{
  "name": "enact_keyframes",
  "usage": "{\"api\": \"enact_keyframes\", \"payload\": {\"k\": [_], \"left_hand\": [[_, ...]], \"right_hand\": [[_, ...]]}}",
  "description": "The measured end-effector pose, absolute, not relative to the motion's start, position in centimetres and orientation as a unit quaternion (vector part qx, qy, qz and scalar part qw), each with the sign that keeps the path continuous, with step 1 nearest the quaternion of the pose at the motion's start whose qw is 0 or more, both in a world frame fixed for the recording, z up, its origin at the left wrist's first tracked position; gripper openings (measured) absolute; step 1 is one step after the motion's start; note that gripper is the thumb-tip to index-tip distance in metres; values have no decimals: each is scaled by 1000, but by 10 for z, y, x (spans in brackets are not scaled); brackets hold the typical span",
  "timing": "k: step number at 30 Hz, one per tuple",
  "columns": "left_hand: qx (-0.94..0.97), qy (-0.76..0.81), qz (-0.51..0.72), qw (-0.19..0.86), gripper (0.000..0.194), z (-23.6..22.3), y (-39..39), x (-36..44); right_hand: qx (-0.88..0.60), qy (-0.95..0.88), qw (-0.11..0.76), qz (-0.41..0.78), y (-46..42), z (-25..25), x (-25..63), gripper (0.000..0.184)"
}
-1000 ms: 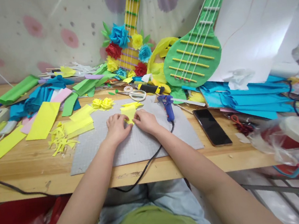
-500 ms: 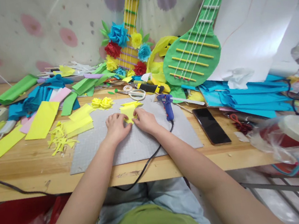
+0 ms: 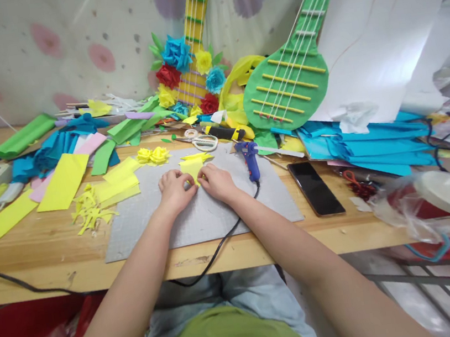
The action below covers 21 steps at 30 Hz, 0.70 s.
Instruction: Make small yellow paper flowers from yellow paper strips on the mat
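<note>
A small piece of yellow crepe paper (image 3: pixel 192 167) lies on the grey cutting mat (image 3: pixel 141 227). My left hand (image 3: pixel 177 191) pinches its near left edge, fingers bent. From the other side my right hand (image 3: pixel 216 183) pinches the near edge too, the fingertips of both hands almost meeting. Just beyond the piece are pointed yellow paper strips (image 3: pixel 197 157). Two yellow paper flowers (image 3: pixel 153 155) sit at the mat's far left corner. To the right of my hands rests a blue glue gun (image 3: pixel 251 162), its cord running toward me beneath my right forearm.
Yellow paper sheets (image 3: pixel 118 189) and scraps (image 3: pixel 91 212) lie left of the mat. Scissors (image 3: pixel 206 143) and a black-yellow cutter (image 3: pixel 224 132) are behind it. A phone (image 3: pixel 315 189) lies right. A green paper lute (image 3: pixel 287 90) and a yellow one with flowers (image 3: pixel 192 84) lean behind.
My fingertips have drawn slightly closer together at the near edge of the yellow paper, and less of that edge shows. The view has shifted a little.
</note>
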<state>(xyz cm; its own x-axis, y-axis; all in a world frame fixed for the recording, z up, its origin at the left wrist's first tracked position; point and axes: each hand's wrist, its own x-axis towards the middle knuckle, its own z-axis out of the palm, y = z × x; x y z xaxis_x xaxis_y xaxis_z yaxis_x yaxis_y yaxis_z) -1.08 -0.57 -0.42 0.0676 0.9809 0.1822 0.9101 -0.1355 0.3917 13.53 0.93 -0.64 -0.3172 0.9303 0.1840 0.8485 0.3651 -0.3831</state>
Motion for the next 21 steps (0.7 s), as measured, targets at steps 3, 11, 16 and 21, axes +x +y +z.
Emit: {"api": "enact_keyframes", "payload": {"k": [3,11,16,21], "left_hand": [[723,656,198,88,16,-4,-6,-12],[720,659,196,89,18,-1,-8,-11],[719,661,198,87,19,0,-10,-10],[708,670,196,107,20,1,-9,-9]], "right_hand": [[-556,-801,189,115,7,-4,136,18],[-541,-807,193,135,8,-5,142,21],[-537,-813,180,138,7,-4,142,22],[-564,-790,206,121,10,-4,143,29]]}}
